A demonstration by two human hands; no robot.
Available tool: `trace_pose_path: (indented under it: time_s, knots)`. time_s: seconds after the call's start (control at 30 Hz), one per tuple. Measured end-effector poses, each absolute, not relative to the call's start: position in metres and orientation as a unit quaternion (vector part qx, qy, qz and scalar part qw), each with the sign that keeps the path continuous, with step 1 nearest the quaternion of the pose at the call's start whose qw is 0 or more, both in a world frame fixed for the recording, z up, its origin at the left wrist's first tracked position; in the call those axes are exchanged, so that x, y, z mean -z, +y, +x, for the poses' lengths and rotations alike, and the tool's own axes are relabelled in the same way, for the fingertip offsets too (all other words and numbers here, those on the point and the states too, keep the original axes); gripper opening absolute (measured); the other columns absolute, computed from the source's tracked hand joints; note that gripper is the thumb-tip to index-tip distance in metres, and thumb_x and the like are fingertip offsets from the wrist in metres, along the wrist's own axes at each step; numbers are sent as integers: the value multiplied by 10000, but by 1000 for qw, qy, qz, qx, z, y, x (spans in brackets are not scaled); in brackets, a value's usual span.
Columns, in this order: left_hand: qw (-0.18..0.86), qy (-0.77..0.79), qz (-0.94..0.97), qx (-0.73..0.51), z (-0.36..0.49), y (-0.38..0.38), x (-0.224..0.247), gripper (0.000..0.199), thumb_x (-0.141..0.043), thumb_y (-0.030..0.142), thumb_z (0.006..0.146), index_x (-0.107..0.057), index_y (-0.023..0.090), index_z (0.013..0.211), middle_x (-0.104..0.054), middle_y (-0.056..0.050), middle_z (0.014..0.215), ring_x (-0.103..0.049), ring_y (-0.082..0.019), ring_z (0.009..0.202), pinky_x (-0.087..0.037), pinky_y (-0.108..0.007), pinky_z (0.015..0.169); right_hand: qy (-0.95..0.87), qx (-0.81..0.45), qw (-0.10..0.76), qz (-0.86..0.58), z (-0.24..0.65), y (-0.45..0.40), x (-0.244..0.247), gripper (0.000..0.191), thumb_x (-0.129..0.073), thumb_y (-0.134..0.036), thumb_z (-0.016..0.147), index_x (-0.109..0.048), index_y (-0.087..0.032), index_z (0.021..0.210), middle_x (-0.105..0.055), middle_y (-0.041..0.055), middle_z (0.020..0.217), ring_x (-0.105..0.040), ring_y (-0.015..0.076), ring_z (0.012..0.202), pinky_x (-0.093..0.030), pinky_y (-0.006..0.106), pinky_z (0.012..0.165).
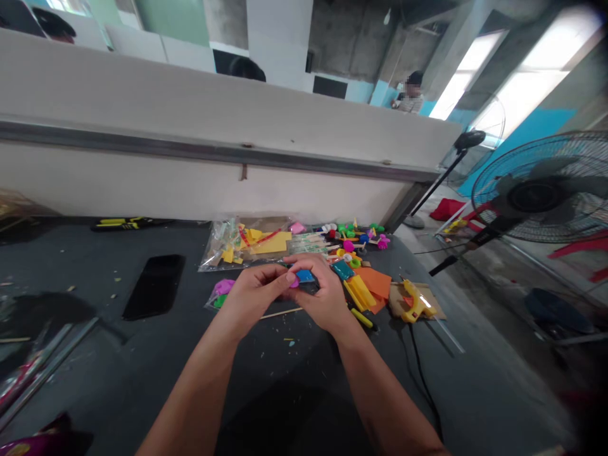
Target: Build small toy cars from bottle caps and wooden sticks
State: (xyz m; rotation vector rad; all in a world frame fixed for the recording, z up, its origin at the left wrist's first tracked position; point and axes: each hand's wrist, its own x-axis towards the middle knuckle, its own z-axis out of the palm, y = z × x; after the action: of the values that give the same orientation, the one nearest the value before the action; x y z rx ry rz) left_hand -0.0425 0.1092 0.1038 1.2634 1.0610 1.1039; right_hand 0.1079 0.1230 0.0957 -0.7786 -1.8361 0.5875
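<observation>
A small purple piece of what looks like modelling clay is pinched between the fingertips of my left hand and my right hand. Both hands are closed round it, just above the dark table. Behind the fingers lies a blue packet, partly hidden. Left of my left hand is a clear bag holding purple and green lumps. A thin wooden stick lies under the hands. Teal and yellow packets sit right of my right hand, near a yellow-handled tool.
A yellow glue gun rests on cardboard at the right, its cord trailing forward. Farther back are a clear bag of yellow pieces and several colourful small shapes. A phone lies left. A fan stands beyond the table's right edge.
</observation>
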Motion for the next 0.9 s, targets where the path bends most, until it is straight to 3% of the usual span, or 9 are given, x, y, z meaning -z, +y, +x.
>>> trace_pose_path:
  time_s: [0.13,0.37,0.5,0.63,0.77,0.9]
  knots:
    - [543,464,524,-464,-48,114,-98,194,-670,353,722,-690,165,769,-615,12,652,-509,-92,605,-392,-211,581,-785,-242,483,-303,110,125,-96,339,-695,-260,734,-580,-252,1052,-622,29,1104,-540,195,1076,-403,387,952]
    - [640,426,458,-446,-48,119,-90,256,-687,423,687,-691,171,732,-655,-4,661,-558,-111,606,-446,-240,616,-767,-208,514,-323,109,125,-93,201,-685,-211,742,-612,-248,926,-650,13,1024,-559,188,1027,-418,379,930]
    - [664,408,439,-447,-45,119,-87,210,-714,371,670,-701,181,760,-680,-15,725,-582,-123,657,-451,-245,642,-760,-215,512,-338,108,124,-94,256,-733,-227,687,-585,-234,895,-632,21,1043,-554,191,1011,-430,371,901]
    - [631,443,477,-423,-52,120,-89,189,-722,356,662,-696,169,679,-644,3,621,-529,-94,573,-409,-216,582,-800,-207,471,-308,111,127,-95,341,-754,-274,669,-603,-243,973,-627,29,1098,-531,204,1082,-393,397,960]
    - [623,438,501,-411,-55,120,-90,266,-682,410,694,-679,161,603,-616,1,550,-516,-95,537,-425,-233,596,-807,-189,472,-300,112,130,-93,180,-715,-277,719,-639,-255,880,-668,10,1014,-543,199,1074,-390,409,966]
    - [660,415,456,-429,-50,120,-88,214,-706,391,673,-705,178,698,-658,-3,632,-556,-106,577,-452,-245,618,-786,-188,495,-319,111,129,-91,128,-682,-266,753,-632,-249,869,-663,10,1008,-557,185,1048,-409,392,945]
